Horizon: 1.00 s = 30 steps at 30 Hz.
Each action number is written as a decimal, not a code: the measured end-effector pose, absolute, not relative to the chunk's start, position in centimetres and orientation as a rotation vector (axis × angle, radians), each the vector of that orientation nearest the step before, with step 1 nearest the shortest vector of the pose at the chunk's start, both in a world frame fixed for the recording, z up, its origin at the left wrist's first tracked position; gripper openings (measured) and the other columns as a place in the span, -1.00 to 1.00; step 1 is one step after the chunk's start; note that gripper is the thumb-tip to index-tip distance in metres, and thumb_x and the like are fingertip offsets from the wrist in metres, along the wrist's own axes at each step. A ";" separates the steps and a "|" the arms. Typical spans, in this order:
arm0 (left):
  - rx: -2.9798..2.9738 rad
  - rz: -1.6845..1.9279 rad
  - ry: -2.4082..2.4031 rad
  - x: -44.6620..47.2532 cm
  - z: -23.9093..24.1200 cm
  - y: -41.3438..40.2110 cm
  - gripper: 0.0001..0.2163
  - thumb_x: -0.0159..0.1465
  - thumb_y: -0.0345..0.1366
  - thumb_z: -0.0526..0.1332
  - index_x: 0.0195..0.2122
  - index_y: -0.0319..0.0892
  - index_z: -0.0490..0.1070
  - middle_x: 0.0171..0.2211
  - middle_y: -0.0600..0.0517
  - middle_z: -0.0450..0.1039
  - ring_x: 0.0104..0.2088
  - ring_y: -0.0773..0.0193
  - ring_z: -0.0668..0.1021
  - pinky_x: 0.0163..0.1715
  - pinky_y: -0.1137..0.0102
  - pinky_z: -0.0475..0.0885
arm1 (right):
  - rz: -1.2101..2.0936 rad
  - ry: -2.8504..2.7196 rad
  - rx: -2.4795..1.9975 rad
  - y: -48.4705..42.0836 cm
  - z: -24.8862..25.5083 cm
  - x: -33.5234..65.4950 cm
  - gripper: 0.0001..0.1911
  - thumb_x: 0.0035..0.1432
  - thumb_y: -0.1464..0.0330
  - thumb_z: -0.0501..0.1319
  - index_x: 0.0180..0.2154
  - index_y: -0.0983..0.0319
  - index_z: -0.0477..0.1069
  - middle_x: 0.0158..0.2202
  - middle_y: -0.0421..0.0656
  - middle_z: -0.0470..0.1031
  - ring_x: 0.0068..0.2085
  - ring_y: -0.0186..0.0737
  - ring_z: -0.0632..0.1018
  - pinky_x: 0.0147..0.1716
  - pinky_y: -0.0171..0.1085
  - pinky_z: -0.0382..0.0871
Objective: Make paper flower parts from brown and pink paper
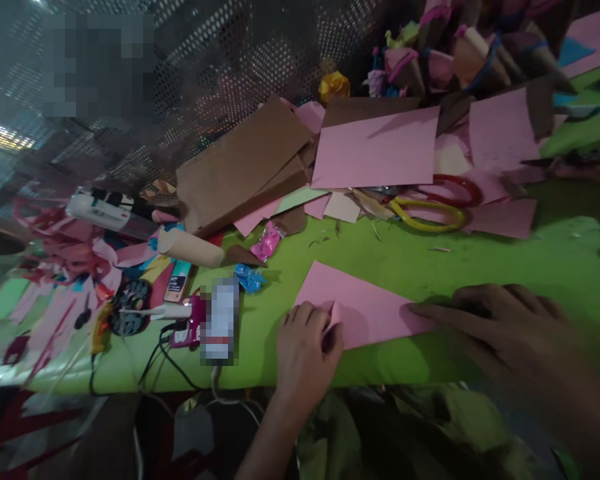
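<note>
A pink paper sheet lies on the green table near its front edge. My left hand pinches the sheet's near left corner, which is lifted and curled up between thumb and fingers. My right hand lies flat with its fingers spread, pressing down the sheet's right end.
Brown card pieces and larger pink sheets are piled at the back. Yellow and red scissors lie beside them. At the left are a glue gun, a paper roll, cables, and paper scraps. Paper cones stand far right.
</note>
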<state>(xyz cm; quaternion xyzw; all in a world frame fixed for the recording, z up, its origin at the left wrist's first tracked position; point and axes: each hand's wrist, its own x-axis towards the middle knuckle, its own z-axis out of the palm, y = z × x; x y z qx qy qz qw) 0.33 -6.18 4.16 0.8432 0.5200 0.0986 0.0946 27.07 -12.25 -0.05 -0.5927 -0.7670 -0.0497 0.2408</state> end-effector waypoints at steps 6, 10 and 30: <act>2.486 0.418 1.576 0.5 3.8 -6.5 -0.88 0.29 -0.37 0.30 -0.18 -0.15 0.39 -0.30 0.03 0.49 -0.30 0.18 0.50 -0.31 0.29 0.35 | -0.166 -2.119 -1.643 -12.3 -0.3 27.1 -0.58 0.39 0.36 0.01 -0.08 0.06 0.67 -0.27 -0.04 0.43 -0.28 -0.05 0.40 -0.34 -0.15 0.18; 2.610 0.620 1.575 0.8 3.3 -7.1 -0.77 0.32 -0.36 0.29 -0.01 -0.16 0.39 -0.15 -0.05 0.49 -0.15 0.14 0.50 -0.19 0.27 0.40 | -0.181 -2.127 -1.656 -12.3 -0.5 27.2 -0.59 0.38 0.35 0.02 -0.11 0.05 0.67 -0.28 -0.05 0.43 -0.28 -0.06 0.41 -0.34 -0.16 0.19; 3.000 0.165 1.125 0.7 2.3 -9.9 -0.39 0.36 0.09 0.17 0.38 0.03 0.22 0.13 -0.09 0.39 0.00 0.10 0.40 -0.01 0.26 0.41 | -0.063 -2.069 -1.757 -11.9 0.0 27.3 -0.67 0.37 0.36 0.12 -0.09 0.00 0.66 -0.28 -0.08 0.47 -0.23 -0.11 0.44 -0.29 -0.16 0.20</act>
